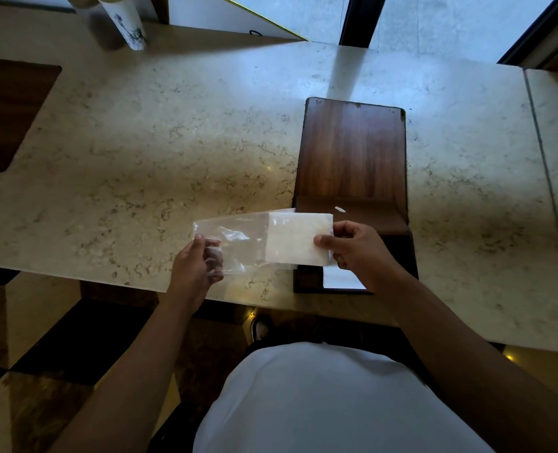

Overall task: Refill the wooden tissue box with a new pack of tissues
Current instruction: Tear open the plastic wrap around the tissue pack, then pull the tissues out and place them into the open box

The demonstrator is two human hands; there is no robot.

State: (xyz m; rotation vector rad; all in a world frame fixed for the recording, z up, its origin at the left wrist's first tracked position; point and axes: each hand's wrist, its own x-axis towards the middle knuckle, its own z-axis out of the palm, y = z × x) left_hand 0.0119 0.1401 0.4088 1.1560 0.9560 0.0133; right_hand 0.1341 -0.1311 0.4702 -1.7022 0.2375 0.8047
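Tissues (298, 238) pinched at their right end by right hand (356, 248), held above worktop (173, 142) edge; left hand (194, 266) grips loose end of clear wrapper (230, 238), which still covers part of the stack; box (352, 191) lies open just beyond and under right hand, lid flat on worktop.

Person is wearing a plain white shirt (320, 403); both forearms are showing bare, sleeves out of view.
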